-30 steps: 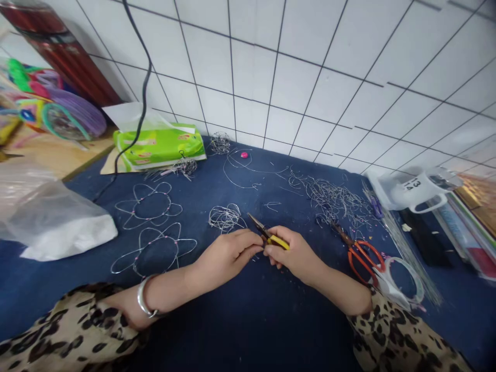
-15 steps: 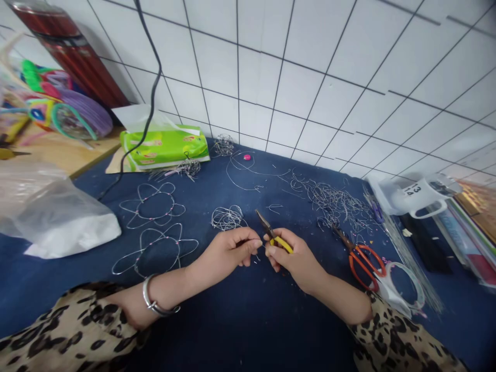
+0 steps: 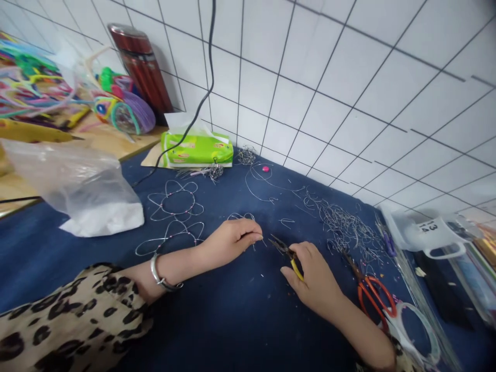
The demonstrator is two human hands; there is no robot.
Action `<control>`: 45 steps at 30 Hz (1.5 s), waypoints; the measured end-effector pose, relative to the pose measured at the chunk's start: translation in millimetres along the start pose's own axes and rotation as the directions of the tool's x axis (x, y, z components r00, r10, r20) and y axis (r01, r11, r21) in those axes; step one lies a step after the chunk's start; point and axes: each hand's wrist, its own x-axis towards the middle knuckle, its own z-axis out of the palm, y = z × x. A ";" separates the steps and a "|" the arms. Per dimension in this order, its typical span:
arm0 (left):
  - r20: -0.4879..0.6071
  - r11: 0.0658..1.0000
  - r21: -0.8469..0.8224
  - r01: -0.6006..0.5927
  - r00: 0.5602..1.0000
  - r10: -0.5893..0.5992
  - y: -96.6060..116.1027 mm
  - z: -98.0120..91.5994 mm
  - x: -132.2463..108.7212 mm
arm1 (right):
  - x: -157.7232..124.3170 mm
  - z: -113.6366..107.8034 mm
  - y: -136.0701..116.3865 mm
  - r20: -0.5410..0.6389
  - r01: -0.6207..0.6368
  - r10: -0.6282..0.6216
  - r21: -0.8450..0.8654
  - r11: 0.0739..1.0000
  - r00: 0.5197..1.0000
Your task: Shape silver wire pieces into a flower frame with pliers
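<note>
My left hand is closed in a pinch on a thin wire, whose end pokes out past the fingertips. Yellow-handled pliers are gripped in my right hand, their dark jaws slightly apart and pointing toward the wire without touching it. Behind my left hand a coil of wire is partly hidden. Two flower-shaped wire frames with small pink beads lie to the left: the far frame shows whole, while my left forearm covers part of the near frame.
Tangled wire offcuts and orange-handled scissors lie at right, near a white jug. At the back left are a green tissue pack, a black cable, a plastic bag and a dark red flask.
My view has swung to the left. My right hand and the pliers have drawn away from my left hand, and the plier jaws have parted. The pinch on the wire continues.
</note>
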 end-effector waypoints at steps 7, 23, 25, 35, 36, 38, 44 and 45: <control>-0.054 0.998 0.044 -0.042 0.998 0.044 -3.7 1.6 -1.3 | 0.0 6.1 2.6 -0.016 0.007 -0.008 -0.094 0.996 1.000; 0.040 0.940 -0.319 0.124 0.992 -0.117 -5.0 7.5 -4.5 | -0.2 -3.0 0.2 0.080 -0.051 0.043 0.105 0.993 0.996; 0.049 0.926 -0.349 0.144 0.990 -0.135 -5.5 8.1 -4.8 | -0.2 -3.6 0.4 0.088 -0.058 0.047 0.130 0.990 0.995; -0.002 0.943 -0.329 -0.049 0.999 0.052 0.2 4.9 -2.7 | 2.3 -25.9 0.6 0.225 -0.113 0.034 0.349 0.930 0.974; -0.008 0.950 -0.303 -0.073 0.997 0.075 0.9 4.0 -2.3 | 2.1 -26.1 0.3 0.215 -0.112 0.038 0.342 0.933 0.976; -0.018 0.964 -0.243 -0.108 0.994 0.107 2.6 2.2 -1.4 | 1.7 -24.9 0.1 0.188 -0.115 0.057 0.316 0.942 0.980; 0.031 0.967 -0.134 -0.218 0.974 0.224 9.2 3.2 -3.5 | 1.9 -22.2 -2.7 0.122 -0.251 0.221 0.388 0.887 0.968; 0.056 0.963 -0.131 -0.235 0.968 0.244 10.6 4.5 -4.9 | 2.2 -22.2 -3.9 0.136 -0.279 0.244 0.425 0.861 0.960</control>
